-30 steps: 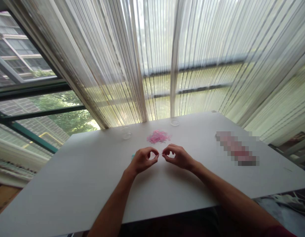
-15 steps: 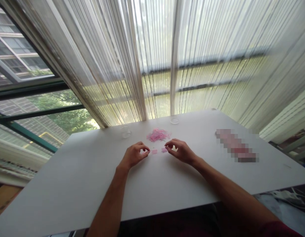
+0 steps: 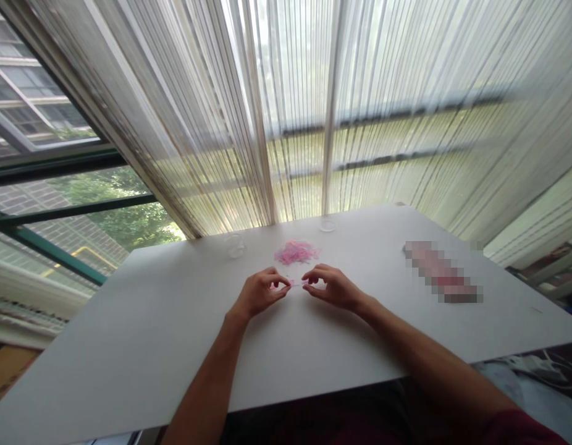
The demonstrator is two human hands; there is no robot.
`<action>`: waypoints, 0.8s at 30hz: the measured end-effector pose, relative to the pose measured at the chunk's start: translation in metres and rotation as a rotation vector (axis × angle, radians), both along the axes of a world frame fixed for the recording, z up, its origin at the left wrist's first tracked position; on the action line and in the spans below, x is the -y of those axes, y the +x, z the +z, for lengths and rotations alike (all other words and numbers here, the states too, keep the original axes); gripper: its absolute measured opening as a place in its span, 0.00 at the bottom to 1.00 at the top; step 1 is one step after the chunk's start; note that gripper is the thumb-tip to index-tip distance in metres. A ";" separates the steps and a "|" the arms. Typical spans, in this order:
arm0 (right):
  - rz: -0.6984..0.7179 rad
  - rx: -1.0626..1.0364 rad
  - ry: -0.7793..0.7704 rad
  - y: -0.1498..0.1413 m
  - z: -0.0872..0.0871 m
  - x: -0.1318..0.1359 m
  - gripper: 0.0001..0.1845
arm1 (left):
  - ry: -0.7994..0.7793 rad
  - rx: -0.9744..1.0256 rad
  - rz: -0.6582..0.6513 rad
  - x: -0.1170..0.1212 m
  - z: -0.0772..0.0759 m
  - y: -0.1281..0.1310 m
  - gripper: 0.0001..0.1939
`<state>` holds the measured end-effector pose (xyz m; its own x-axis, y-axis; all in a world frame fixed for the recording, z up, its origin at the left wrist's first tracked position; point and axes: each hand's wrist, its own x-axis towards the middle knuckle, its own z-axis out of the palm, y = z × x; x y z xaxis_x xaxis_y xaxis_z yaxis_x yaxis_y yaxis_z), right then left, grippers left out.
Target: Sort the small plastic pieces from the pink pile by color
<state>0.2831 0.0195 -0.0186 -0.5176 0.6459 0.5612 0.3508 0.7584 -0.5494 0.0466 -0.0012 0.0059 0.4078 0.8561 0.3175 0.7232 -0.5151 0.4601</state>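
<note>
My left hand is above the white table, thumb and index fingertip pinched together. A thin pale sliver shows at that pinch and points towards my right hand. The right thumb and fingers are curled in a pinch a short way off; what they hold is too small to make out. Small pink pieces lie on the table just behind the left fingertips, partly covered by them. Beyond both hands rests a loose heap of thin pink strips.
A clear round container stands at the back left, and a clear ring-shaped lid lies near the far edge. To the right is a blurred-out pinkish long object. Sheer curtains hang behind the table.
My hands moved apart, uncovering two small pink groups between them, then came close together again. The left hand travelled furthest, left and back right. The heap stayed where it was.
</note>
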 end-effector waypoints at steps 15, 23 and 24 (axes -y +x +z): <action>-0.022 0.102 0.024 0.009 0.000 -0.009 0.06 | 0.055 0.007 -0.003 -0.001 -0.008 0.017 0.05; -0.090 0.191 -0.001 0.016 -0.002 -0.012 0.05 | 0.034 -0.047 0.014 -0.002 -0.010 0.011 0.05; -0.090 0.197 -0.006 0.015 -0.002 -0.012 0.05 | 0.034 -0.048 0.012 -0.002 -0.010 0.011 0.05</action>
